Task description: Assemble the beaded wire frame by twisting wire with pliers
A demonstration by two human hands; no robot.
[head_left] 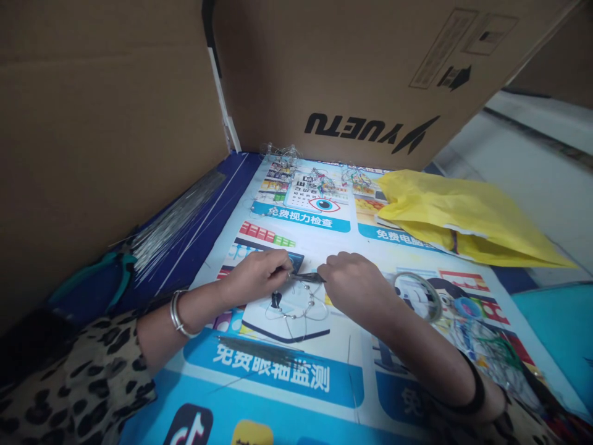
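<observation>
My left hand (pixel 262 272) and my right hand (pixel 354 284) meet over a printed poster, both with fingers closed. Between them they pinch a small dark tool or wire piece (pixel 306 278); I cannot tell exactly what it is. A thin wire loop strung with small beads (pixel 296 312) hangs or lies just below the hands, with a dark bead at its left. A silver bangle (pixel 178 315) sits on my left wrist and a dark band (pixel 472 389) on my right.
A bundle of thin silver wires (pixel 180 216) lies at the left beside teal-handled pliers (pixel 106 278). A yellow plastic bag (pixel 463 216) is at the back right. A clear round container (pixel 419 293) and tangled beaded wires (pixel 486 352) sit at the right. Cardboard walls (pixel 347 74) stand behind.
</observation>
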